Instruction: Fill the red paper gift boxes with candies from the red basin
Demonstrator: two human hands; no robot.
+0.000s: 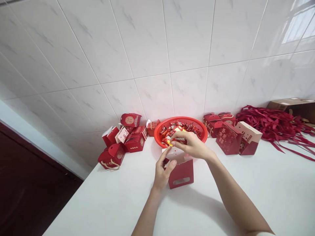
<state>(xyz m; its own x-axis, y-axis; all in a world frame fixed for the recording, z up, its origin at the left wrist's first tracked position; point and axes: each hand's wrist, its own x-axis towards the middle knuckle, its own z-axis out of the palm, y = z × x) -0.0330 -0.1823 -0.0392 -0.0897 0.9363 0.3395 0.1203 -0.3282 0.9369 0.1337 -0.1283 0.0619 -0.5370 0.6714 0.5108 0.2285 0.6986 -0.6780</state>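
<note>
An open red box [181,173] with a white inside and an oval slot stands on the white table in front of me. My left hand [162,172] is at the box's left side, thumb and fingers apart around its edge. Above the box, my right hand [190,144] has its fingers pinched by a small yellow and red wrapped candy [171,143]. Just behind is a red plastic basket [157,141] filled with wrapped candies [189,127], partly hidden by my right hand.
Several red boxes [134,142] stand left of the basket, and more boxes [228,137] to its right. Dark red ribbons [270,124] lie piled at the right beside a cardboard box [283,104]. A tiled wall [152,49] rises behind the table [98,203].
</note>
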